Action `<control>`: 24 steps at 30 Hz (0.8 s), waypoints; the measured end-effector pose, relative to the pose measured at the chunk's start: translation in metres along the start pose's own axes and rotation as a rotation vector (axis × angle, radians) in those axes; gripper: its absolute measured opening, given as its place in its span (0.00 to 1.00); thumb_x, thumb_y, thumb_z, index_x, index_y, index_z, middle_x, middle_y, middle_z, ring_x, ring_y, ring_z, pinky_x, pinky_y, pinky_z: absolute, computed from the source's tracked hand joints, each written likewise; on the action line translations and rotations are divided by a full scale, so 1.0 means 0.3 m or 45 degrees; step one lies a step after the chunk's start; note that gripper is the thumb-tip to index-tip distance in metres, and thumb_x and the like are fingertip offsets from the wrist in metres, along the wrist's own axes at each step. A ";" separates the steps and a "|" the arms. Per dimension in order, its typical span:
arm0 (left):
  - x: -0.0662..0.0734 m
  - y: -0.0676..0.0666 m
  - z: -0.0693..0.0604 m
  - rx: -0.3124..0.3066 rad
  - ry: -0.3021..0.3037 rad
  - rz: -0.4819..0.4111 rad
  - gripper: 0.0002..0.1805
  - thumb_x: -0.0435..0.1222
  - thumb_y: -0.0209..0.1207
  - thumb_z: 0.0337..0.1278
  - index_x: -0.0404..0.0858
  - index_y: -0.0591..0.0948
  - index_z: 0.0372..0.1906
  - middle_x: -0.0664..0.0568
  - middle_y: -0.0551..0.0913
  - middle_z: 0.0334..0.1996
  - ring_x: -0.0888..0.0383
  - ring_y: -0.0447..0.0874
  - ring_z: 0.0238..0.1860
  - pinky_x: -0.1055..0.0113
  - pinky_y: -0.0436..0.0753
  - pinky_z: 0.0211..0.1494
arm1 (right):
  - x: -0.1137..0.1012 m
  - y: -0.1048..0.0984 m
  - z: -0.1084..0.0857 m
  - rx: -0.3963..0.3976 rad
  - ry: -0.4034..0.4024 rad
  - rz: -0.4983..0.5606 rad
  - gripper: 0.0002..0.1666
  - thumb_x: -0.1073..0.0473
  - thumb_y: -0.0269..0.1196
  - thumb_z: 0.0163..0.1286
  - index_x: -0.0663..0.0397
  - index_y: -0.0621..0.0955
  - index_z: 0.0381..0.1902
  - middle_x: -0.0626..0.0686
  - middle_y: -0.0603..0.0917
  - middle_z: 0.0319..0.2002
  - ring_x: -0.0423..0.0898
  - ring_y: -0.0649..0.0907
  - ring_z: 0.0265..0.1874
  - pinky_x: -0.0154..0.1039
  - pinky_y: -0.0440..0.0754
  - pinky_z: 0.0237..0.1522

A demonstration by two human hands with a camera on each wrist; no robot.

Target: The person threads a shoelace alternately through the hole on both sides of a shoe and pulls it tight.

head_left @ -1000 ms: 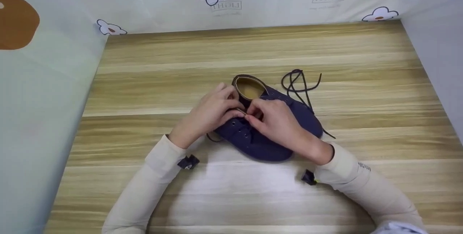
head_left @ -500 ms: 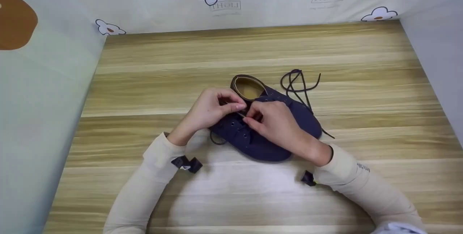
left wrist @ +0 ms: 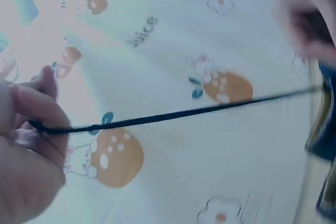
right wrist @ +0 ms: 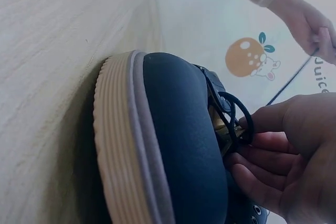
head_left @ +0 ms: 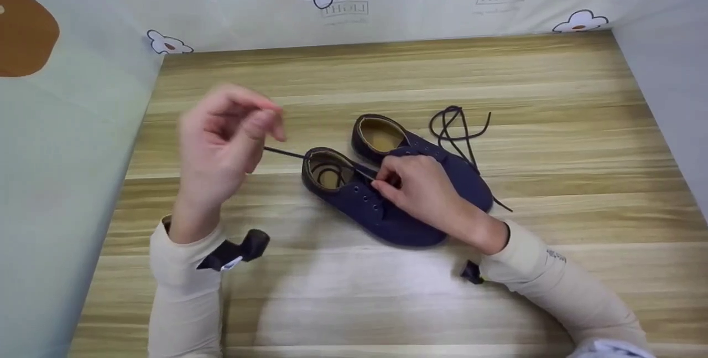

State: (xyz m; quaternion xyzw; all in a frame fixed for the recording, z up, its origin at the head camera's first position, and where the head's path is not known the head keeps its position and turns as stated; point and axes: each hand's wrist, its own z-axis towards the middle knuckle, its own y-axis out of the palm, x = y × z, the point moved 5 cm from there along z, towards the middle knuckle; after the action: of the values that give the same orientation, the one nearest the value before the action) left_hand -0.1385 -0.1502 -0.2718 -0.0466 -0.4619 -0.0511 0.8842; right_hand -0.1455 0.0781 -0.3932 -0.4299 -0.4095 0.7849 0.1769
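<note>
Pinching a dark lace (head_left: 285, 152) in the curled fingers of the left hand (head_left: 221, 148), raised off the heel end of the near shoe (head_left: 368, 214), with the lace stretched straight toward that shoe's heel rim. Gripping the far-side flap of the near shoe with the right hand (head_left: 417, 183), fingertips together; cannot tell whether lace is caught there too. Holding the near shoe sole-down on the counter (head_left: 387, 308), just beside a second shoe (head_left: 464, 172), with a looped lace (head_left: 469, 142) farther off.
</note>
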 end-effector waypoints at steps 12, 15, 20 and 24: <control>-0.304 0.133 -0.106 -0.760 -0.300 1.157 0.07 0.39 0.66 0.59 0.42 0.88 0.40 0.52 0.88 0.36 0.56 0.86 0.38 0.60 0.84 0.47 | 0.001 0.003 0.004 -0.026 0.013 0.054 0.05 0.57 0.69 0.63 0.50 0.83 0.31 0.47 0.89 0.28 0.39 0.86 0.25 0.36 0.82 0.30; -0.284 0.120 -0.094 -0.603 -0.237 1.065 0.04 0.37 0.65 0.61 0.41 0.88 0.36 0.52 0.88 0.34 0.58 0.86 0.37 0.63 0.84 0.46 | 0.000 0.006 0.004 -0.037 0.010 0.057 0.05 0.57 0.69 0.64 0.50 0.83 0.31 0.47 0.89 0.28 0.39 0.86 0.26 0.35 0.82 0.30; -0.238 0.085 -0.064 -0.275 -0.276 0.716 0.06 0.34 0.63 0.61 0.34 0.85 0.37 0.47 0.88 0.32 0.60 0.85 0.26 0.68 0.85 0.33 | 0.002 0.003 0.006 -0.029 0.006 0.054 0.05 0.57 0.69 0.63 0.50 0.83 0.30 0.47 0.89 0.27 0.39 0.87 0.25 0.35 0.83 0.30; -0.262 0.086 -0.064 -0.257 -0.398 0.567 0.06 0.33 0.63 0.61 0.32 0.85 0.38 0.45 0.88 0.32 0.60 0.86 0.25 0.69 0.86 0.31 | 0.005 0.002 0.008 -0.018 0.007 0.051 0.05 0.58 0.69 0.63 0.50 0.83 0.30 0.47 0.90 0.28 0.39 0.87 0.25 0.35 0.83 0.30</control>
State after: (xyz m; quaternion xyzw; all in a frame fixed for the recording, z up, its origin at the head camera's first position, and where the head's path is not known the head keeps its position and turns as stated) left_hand -0.1640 -0.1233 -0.3483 -0.2419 -0.5635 0.1066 0.7826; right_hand -0.1482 0.0776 -0.3937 -0.4416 -0.4058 0.7842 0.1593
